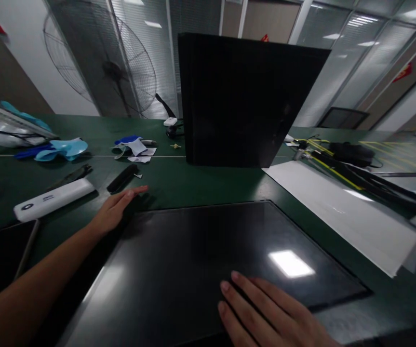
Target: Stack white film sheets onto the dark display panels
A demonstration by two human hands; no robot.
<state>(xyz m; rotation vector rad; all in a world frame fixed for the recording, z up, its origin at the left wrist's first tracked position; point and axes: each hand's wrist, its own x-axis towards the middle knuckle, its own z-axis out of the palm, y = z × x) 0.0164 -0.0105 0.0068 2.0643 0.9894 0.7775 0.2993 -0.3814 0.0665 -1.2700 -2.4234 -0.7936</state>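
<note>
A flat dark glossy panel (193, 250) lies on the green table (164, 185), with ceiling light reflected in its surface. My left hand (119, 207) is at the panel's far left corner, fingers stretched out and pointing right, holding nothing. Over the panel's near right part is my right hand (269, 313), its fingers extended flat and slightly apart, with nothing held; whether it touches the surface is unclear. Behind the panel a large black box-like object (244, 101) stands upright on the table.
Left of my left hand are a white elongated device (54, 198), a black case (122, 178) and a dark tablet-like object (5, 260). Blue cloths (61, 149) lie farther back. A folded white sheet (345, 212) and cables (359, 180) are at the right. A fan (112, 72) stands behind.
</note>
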